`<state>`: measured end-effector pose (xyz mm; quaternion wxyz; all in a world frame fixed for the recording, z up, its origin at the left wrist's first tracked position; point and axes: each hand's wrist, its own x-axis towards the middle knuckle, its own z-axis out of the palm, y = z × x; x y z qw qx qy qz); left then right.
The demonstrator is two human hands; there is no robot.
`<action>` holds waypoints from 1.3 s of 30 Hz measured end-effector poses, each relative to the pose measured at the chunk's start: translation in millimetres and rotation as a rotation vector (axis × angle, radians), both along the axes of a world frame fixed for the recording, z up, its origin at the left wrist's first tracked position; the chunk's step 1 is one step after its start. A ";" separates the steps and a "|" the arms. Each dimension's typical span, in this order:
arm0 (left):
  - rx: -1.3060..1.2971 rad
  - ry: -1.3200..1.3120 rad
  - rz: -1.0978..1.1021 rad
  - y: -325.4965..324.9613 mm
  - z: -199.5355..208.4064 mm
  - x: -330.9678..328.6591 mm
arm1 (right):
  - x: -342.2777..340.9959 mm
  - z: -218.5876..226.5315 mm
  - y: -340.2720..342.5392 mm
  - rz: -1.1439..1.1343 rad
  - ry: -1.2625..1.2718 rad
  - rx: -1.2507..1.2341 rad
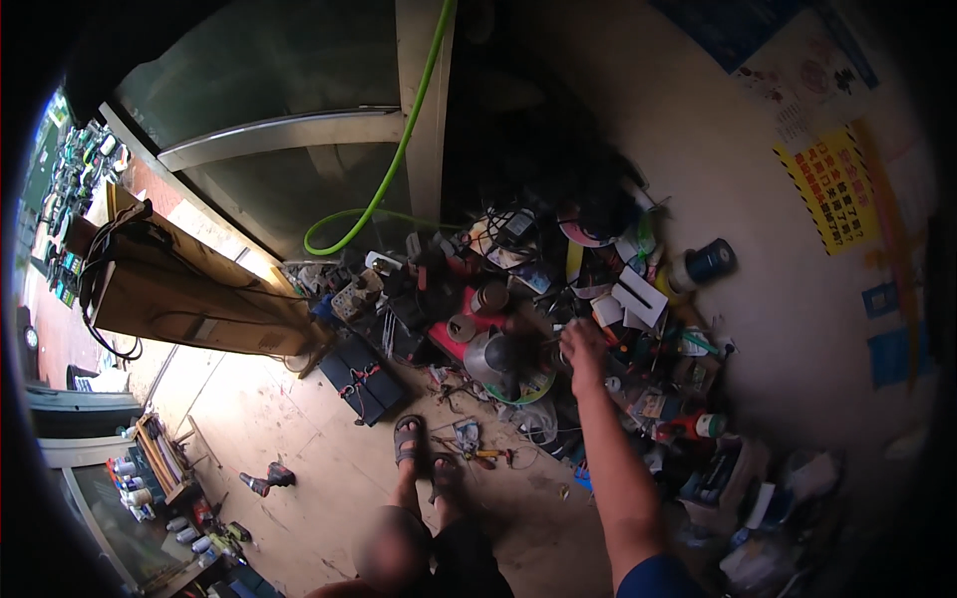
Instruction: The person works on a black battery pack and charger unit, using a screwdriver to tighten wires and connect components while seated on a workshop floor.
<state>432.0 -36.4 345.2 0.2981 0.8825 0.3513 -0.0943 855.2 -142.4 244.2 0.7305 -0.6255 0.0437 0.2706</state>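
Note:
My right hand (pixel 583 346) reaches in over the heap by the wall, its fingers closed; whatever they hold, if anything, is too small and dim to make out. Just left of it stands a rounded silver metal vessel (pixel 485 357) with a dark part on its right side, perhaps a kettle. A green-rimmed round plate or tray (pixel 531 387) shows beneath it. Behind the vessel lies a red box-like thing (pixel 450 337) with brownish round containers (pixel 489 297) on it. My left hand does not show; a blurred round shape fills the lower edge near my legs.
A black case (pixel 361 379) lies on the floor beside my sandalled feet (pixel 409 439). Farther left are a cordless drill (pixel 267 478) and a tall wooden cabinet (pixel 199 309). A green hose (pixel 403 140) hangs by the glass door. Clutter lines the right wall, including a dark blue cylinder (pixel 709 260).

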 end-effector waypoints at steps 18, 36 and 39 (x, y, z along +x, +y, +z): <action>-0.166 0.117 -0.077 78.6 -3.0 38.5 | 223.1 -0.5 123.7 -0.244 0.193 -0.034; -0.300 0.208 -0.123 82.1 31.8 7.4 | 165.1 157.9 68.0 -0.297 -0.207 0.287; -0.307 0.205 -0.123 76.6 39.6 8.0 | 134.1 214.1 57.8 -0.185 -0.337 0.288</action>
